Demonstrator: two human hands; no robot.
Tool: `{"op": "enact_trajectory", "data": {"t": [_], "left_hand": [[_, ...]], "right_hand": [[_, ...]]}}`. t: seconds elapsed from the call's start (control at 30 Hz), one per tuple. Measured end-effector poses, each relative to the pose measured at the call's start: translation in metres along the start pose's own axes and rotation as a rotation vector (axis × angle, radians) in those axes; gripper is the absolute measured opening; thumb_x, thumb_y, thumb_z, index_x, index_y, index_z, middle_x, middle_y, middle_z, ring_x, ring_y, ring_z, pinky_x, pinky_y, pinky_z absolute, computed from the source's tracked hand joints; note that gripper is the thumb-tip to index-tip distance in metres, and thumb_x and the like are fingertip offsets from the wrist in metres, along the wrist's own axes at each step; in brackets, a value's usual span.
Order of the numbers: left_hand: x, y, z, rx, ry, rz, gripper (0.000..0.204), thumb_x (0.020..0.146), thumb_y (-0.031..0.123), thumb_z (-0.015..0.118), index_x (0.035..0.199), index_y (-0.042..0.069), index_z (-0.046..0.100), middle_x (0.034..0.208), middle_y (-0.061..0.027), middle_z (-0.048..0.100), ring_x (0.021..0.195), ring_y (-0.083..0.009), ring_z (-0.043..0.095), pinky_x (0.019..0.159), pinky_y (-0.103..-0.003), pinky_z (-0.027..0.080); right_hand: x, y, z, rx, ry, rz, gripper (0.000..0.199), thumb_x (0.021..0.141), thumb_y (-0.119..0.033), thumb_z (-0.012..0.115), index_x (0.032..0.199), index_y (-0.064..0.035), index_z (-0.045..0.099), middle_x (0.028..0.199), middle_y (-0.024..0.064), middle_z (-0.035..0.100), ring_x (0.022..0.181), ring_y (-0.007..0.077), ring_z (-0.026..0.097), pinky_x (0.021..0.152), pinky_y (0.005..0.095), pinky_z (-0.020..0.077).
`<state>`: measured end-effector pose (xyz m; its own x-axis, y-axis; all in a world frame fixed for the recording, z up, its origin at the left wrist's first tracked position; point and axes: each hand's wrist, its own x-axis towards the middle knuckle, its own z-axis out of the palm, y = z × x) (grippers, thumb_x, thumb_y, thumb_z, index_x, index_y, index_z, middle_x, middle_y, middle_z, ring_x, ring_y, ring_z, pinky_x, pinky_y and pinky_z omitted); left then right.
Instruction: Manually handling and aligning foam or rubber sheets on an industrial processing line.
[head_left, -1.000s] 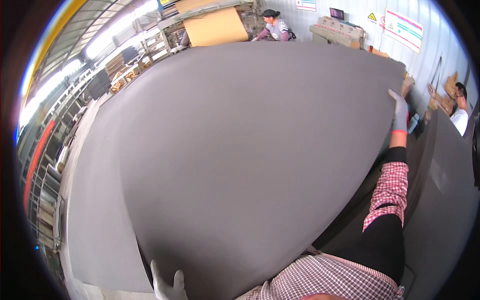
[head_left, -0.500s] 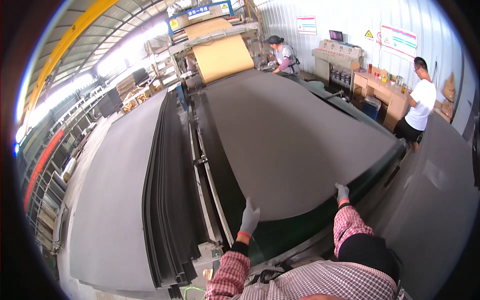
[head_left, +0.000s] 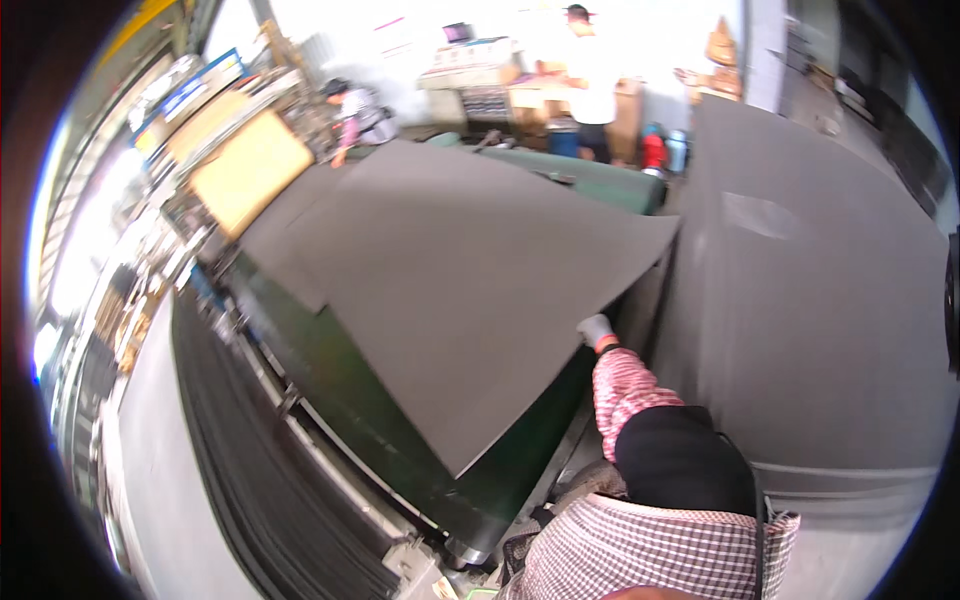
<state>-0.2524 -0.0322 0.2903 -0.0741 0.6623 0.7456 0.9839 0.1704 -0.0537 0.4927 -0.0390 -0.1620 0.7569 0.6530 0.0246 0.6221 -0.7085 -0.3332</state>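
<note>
A large dark grey sheet (head_left: 480, 260) lies askew across the green conveyor belt (head_left: 390, 410), its near corner pointing toward me. My right hand (head_left: 597, 330), in a grey glove, is closed on the sheet's near edge, with the fingertips partly hidden at the edge. The sheet's right corner reaches toward a tall stack of grey sheets (head_left: 820, 330) on my right. Behind it on the belt lies another grey sheet (head_left: 285, 225), partly overlapped. My left hand is out of view.
A second stack of sheets (head_left: 265, 450) with dark layered edges stands left of the belt's metal rail (head_left: 340, 450). At the far end are a machine with a yellow sheet (head_left: 250, 170) and a co-worker (head_left: 365, 118). Another person (head_left: 592, 90) stands by a desk.
My view has swung right. The sheet has turned and shifted right across the belt, apart from the one behind. My right hand keeps its edge; my left hand has left the view.
</note>
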Motion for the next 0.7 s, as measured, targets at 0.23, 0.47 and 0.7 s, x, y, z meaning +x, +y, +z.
{"op": "enact_trajectory", "data": {"t": [0.23, 0.47, 0.7], "left_hand": [[0.0, 0.017, 0.008, -0.317, -0.509, -0.105, 0.036, 0.075, 0.02, 0.066, 0.107, 0.004, 0.062, 0.098, -0.0197, 0.06, 0.095, -0.034, 0.054, 0.081, -0.043, 0.044], [-0.011, 0.0, 0.033, -0.536, -0.627, -0.233, 0.036, 0.079, 0.017, 0.066, 0.11, 0.0, 0.059, 0.097, -0.0168, 0.063, 0.086, -0.0263, 0.058, 0.078, -0.036, 0.047], [0.002, -0.055, 0.055, -0.714, -0.439, -0.374, 0.036, 0.08, 0.017, 0.069, 0.107, -0.004, 0.061, 0.088, -0.0146, 0.067, 0.081, -0.0212, 0.062, 0.076, -0.029, 0.049]], "right_hand": [[-0.055, 0.063, 0.097, -0.311, 0.037, 0.128, 0.017, 0.074, -0.012, 0.056, 0.086, -0.0171, 0.068, 0.089, 0.0063, 0.067, 0.084, 0.0257, 0.065, 0.07, 0.0389, 0.0516], [0.033, -0.043, 0.001, 0.241, 0.259, -0.058, 0.014, 0.075, -0.014, 0.056, 0.078, -0.0115, 0.069, 0.082, 0.0103, 0.067, 0.076, 0.0252, 0.065, 0.064, 0.038, 0.0517], [0.005, -0.035, -0.095, 0.51, 0.622, -0.332, 0.019, 0.074, -0.018, 0.059, 0.073, 0.0001, 0.063, 0.064, 0.0103, 0.059, 0.06, 0.0213, 0.054, 0.057, 0.0377, 0.0414]]}}
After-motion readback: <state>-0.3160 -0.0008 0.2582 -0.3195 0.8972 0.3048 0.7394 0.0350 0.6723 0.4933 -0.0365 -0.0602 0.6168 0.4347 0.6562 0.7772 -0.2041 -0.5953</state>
